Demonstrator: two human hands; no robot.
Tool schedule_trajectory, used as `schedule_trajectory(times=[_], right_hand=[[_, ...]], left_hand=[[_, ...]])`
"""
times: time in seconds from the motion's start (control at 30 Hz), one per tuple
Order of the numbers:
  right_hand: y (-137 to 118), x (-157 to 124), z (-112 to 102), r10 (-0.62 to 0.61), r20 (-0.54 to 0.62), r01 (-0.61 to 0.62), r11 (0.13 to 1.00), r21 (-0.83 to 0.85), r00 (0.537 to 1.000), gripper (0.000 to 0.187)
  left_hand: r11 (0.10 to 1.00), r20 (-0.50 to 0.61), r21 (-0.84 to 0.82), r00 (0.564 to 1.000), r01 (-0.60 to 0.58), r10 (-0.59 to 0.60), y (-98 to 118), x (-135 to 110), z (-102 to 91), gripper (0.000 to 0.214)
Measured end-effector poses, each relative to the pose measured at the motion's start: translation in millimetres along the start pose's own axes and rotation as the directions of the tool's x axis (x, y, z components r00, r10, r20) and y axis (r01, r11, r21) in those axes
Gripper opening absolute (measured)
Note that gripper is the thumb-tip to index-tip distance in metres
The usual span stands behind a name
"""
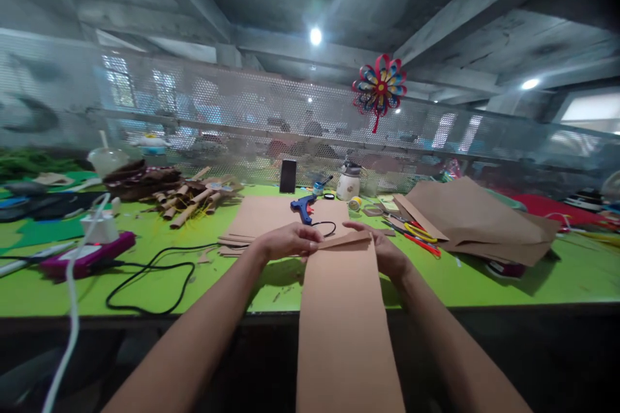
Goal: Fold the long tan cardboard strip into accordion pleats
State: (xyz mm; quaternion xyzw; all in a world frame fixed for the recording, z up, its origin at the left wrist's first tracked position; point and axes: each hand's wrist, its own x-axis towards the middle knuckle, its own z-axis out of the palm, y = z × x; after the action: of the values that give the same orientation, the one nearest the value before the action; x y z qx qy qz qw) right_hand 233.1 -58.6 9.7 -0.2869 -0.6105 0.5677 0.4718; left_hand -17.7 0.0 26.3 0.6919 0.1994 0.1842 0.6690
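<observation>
Between my two hands is a long sheet of brown kraft paper, its far end folded over in a narrow strip. My left hand pinches the left end of that fold between thumb and fingers. At the right end, my right hand grips the fold, with some of its fingers hidden behind the paper. The near part of the sheet hangs down past the table's front edge. Just beyond my hands, a blue glue gun lies on a stack of brown paper sheets.
Pliers and scissors with yellow and red handles lie to the right, beside a large brown paper pile. On the left are a purple power strip, a black cable and rolled paper tubes. A phone stands at the back.
</observation>
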Motion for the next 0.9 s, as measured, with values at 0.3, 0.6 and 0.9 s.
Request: schedule_trajectory(times=[0.3, 0.6, 0.9], right_hand=[[-28.3, 14.1, 26.9, -0.126, 0.285, 0.166, 0.979, -0.122, 0.950, 0.023], [-31.3, 11.1, 39.9, -0.117, 0.110, 0.137, 0.970, -0.201, 0.987, 0.020], [-10.9, 39.9, -1.2, 0.232, 0.234, -0.052, 0.806, -0.590, 0.944, 0.028]], left_hand=[[0.977, 0.256, -0.213, 0.966, 0.020, 0.036, -7.0, 7.9, 24.0, 0.023], [0.998, 0.006, -0.006, 0.998, -0.059, 0.059, -7.3, 10.8, 23.5, 0.024], [0.952, -0.249, 0.302, 0.968, 0.042, 0.036, -1.1, 12.8, 14.3, 0.048]])
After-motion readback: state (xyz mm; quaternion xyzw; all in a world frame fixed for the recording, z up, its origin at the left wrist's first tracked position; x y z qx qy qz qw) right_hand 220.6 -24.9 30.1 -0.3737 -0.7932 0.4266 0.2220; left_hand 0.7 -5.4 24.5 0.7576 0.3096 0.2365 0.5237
